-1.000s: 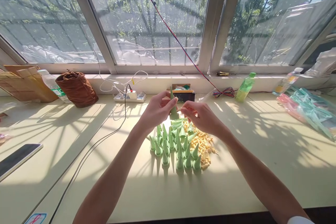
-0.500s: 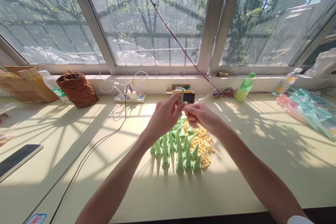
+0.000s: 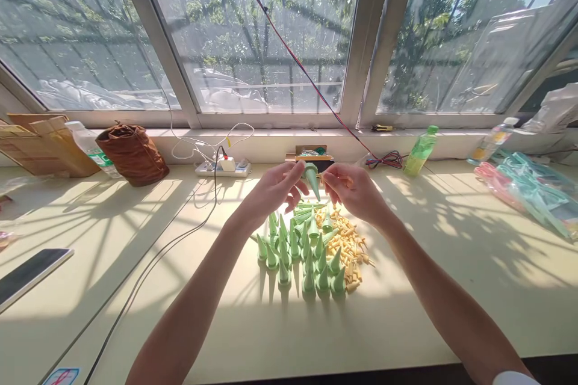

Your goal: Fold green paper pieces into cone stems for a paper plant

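Note:
My left hand point(image 3: 280, 185) grips the base of a green cone point(image 3: 311, 180), whose tip points down and slightly right. Close beside it, my right hand point(image 3: 352, 186) has its thumb and fingers pinched together; a tiny tan bit shows at the fingertips, too small to make out. Below both hands, several green cones point(image 3: 309, 281) stand point up on the table in a loose cluster. A pile of small yellow pegs point(image 3: 350, 243) lies to their right, partly among the cones. More green cones point(image 3: 303, 215) lie flat behind the standing ones.
A small open box point(image 3: 311, 150) sits by the sill behind my hands. A power strip point(image 3: 223, 167) with cables, a brown bag point(image 3: 133, 153) and a phone point(image 3: 34, 277) are on the left. A green bottle point(image 3: 421, 151) and plastic packets point(image 3: 528, 186) are on the right.
The cone in my left hand has turned from point up to point down, with its base now raised. My hands have moved slightly apart.

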`<state>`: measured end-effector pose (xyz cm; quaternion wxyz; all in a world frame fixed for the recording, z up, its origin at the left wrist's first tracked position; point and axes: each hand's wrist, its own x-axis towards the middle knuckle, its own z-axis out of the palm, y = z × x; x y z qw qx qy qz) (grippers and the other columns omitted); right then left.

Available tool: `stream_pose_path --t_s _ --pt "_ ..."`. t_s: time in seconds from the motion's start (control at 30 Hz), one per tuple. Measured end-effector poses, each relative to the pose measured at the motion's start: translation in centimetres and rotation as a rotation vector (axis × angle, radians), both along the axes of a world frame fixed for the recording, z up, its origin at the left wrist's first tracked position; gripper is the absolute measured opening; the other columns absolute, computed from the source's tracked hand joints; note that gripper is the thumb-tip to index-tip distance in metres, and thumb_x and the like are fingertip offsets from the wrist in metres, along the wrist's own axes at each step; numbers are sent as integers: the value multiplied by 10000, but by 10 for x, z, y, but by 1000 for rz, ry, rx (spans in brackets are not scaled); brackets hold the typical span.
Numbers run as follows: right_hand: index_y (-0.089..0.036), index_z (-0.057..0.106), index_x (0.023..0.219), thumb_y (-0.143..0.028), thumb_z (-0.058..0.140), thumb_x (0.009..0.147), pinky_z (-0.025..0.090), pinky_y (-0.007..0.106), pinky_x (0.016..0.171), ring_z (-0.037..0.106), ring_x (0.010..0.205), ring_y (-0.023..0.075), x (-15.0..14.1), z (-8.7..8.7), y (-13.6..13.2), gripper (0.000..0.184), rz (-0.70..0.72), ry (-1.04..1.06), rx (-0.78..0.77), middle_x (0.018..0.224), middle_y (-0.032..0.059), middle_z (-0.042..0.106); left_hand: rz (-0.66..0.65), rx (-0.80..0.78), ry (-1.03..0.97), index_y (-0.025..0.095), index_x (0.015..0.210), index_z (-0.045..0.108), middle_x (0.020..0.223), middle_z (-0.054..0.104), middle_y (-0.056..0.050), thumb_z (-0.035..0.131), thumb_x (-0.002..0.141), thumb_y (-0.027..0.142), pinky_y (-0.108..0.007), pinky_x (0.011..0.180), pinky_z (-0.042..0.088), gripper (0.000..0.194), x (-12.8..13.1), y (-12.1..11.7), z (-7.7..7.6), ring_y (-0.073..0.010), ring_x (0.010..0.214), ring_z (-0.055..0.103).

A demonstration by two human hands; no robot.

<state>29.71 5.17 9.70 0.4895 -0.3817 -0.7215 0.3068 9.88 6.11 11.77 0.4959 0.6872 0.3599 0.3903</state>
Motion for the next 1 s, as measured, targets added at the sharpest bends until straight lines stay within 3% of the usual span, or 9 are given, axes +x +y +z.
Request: stream_pose_path --t_s 0.1,0.3,0.47,0.57,0.7,0.83,1.0 --pt "-183 584 783 -497 549 930 452 263 548 544 516 113 -2 1 -2 348 3 -69 20 646 -11 572 -93 -76 -48 194 929 582 701 586 -2 641 872 502 -202 454 376 318 -2 0 -2 -77 490 465" --pt "-179 550 714 -526 552 919 419 255 508 529 469 107 -8 -2 -1 403 21 -20 -42 565 -27 539 -40 -6 -16 214 1014 560 661 553 28 709 844 383 -210 459 374 282 -3 3 -7 -89 502 491" --pt "-174 486 629 -549 617 864 293 224 407 450 385 66 -7 0 0 461 166 211 -338 534 -66 419 19 231 109 204 1070 545 721 591 16 677 863 358 -231 488 435 290 6 0 -7 -99 516 536" --pt "-176 449 586 -504 663 840 226 222 402 389 367 51 -4 1 2 467 255 311 -512 506 -93 307 91 413 258 215 1133 568 813 635 -7 625 899 347 -248 578 505 275 11 -5 -5 -126 638 610" --pt "-170 476 593 -486 678 835 226 224 406 376 377 52 -2 -1 6 446 277 355 -531 502 -97 284 151 548 386 244 1232 546 848 649 -13 591 923 369 -274 663 538 337 11 -6 -6 -149 728 651" --pt "-160 531 652 -505 642 867 293 222 415 416 403 56 1 0 7 422 183 296 -331 540 -64 418 180 401 247 231 1224 485 837 639 -17 561 925 486 -227 520 493 401 8 0 -6 -132 613 634" --pt "-162 593 760 -451 566 935 408 234 495 497 487 85 7 4 2 339 104 70 -18 601 -24 534 17 -47 -13 148 815 549 695 608 -50 442 921 642 -194 408 371 516 2 4 -5 -103 492 536"
